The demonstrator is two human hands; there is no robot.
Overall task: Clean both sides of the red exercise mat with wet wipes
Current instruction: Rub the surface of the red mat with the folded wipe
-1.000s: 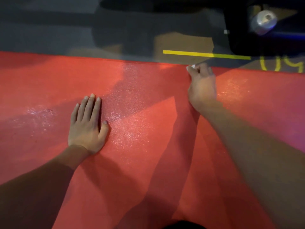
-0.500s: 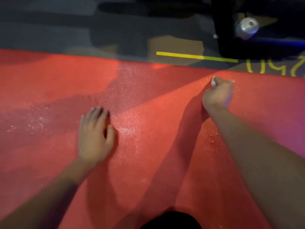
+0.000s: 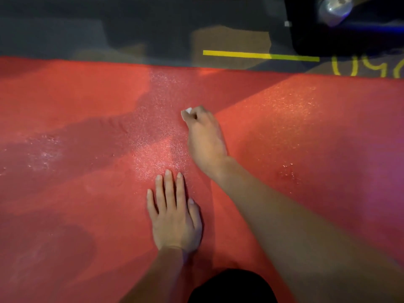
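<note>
The red exercise mat (image 3: 87,193) lies flat across the whole lower view, with wet, glistening patches near its middle and far right. My right hand (image 3: 204,136) reaches across the middle of the mat with curled fingers that grip a small white wet wipe (image 3: 188,110); only a corner of the wipe shows past the knuckles. My left hand (image 3: 173,217) lies flat on the mat just below it, palm down with fingers straight.
Beyond the mat's far edge is dark floor (image 3: 109,29) with a yellow tape line (image 3: 260,55) and yellow painted characters (image 3: 367,66). A shiny round grey object (image 3: 333,7) sits on dark equipment at the top right. A dark shape (image 3: 231,287) fills the bottom centre.
My right hand with the wipe has swept from the mat's far edge on the right toward the left and nearer me. My left hand has shifted right and now lies just below it.
</note>
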